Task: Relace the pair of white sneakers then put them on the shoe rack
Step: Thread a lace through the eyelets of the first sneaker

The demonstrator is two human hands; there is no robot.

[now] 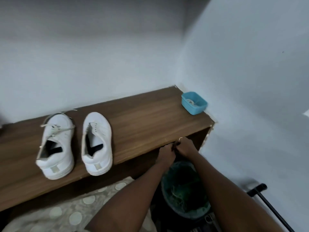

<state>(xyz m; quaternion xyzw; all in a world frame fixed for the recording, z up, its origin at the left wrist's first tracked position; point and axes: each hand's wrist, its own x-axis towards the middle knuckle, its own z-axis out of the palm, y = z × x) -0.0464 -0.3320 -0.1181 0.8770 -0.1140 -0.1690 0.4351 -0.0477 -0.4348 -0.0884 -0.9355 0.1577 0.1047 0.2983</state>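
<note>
Two white sneakers stand side by side, heels toward the camera, on the top of a wooden unit [150, 118] in the left half of the frame. The laced sneaker [56, 144], farther left, carries a loose lace [57, 129] threaded across its upper eyelets, with one end trailing off to the side. The bare sneaker [97, 143] just beside it shows open eyelets and no lace that can be made out. Both hands are well apart from the shoes, at the front edge of the wooden top right of centre. The left hand [165, 154] and the right hand [185, 147], which wears a ring, meet with fingers curled toward each other around something small and dark. It is too blurred to tell what it is, or whether either hand truly grips it. A blue tub [194, 102] sits in the far corner of the top, at the upper right, with something pale inside. A green basket [184, 190] lies below the hands, spotted fabric [66, 211] fills the lower left, and a black rod [267, 205] crosses the lower right. The relacing looks partly done at best, with one shoe apparently unthreaded. The next move likely calls for bringing the hands across to the bare sneaker with a lace and feeding it through the lowest eyelets first.
</note>
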